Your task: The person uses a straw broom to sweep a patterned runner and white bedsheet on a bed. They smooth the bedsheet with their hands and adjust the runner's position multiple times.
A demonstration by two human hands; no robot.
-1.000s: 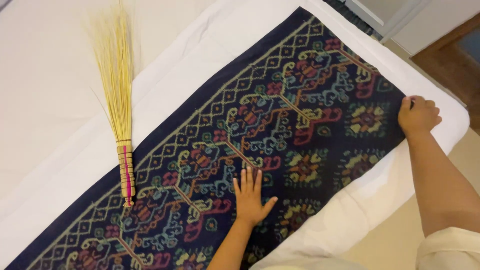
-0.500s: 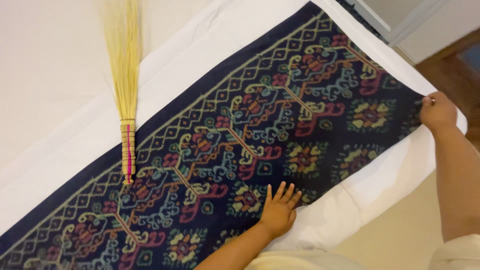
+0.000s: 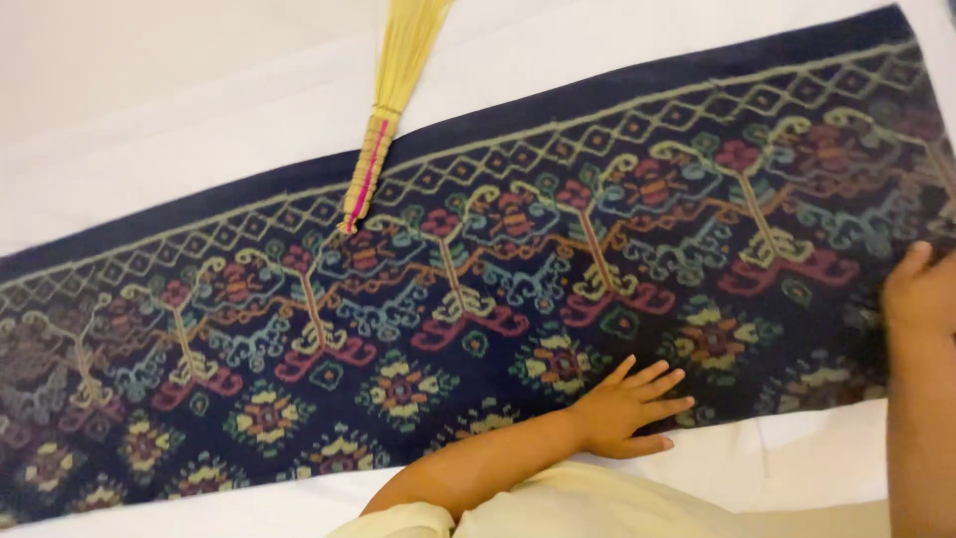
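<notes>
a white bed sheet (image 3: pixel 149 149) is covering the whole surface and showing as a broad pale field above the cloth and as a narrower strip below it. a long dark navy woven cloth (image 3: pixel 478 289) is lying flat on that sheet, running as a wide band from the lower left edge of the view up toward the upper right corner. it is carrying rows of diamond shapes along its upper border and branching figures in red, orange, pale blue and yellow through its middle, with round flower-like motifs along its lower edge.

a straw hand broom (image 3: pixel 383 100) is lying across the upper border of the cloth, its bound handle end with a pink strip resting on the navy weave and its loose bristles reaching up onto the white sheet and out of the top of the view.

the left hand (image 3: pixel 627 408) is lying palm down at the lower edge of the cloth, fingers spread apart and flat, pointing right, gripping nothing. the right hand (image 3: pixel 916 294) is resting on the cloth at the right edge of the view, partly cut off; whether its fingers are pinching the fabric is not showing.
</notes>
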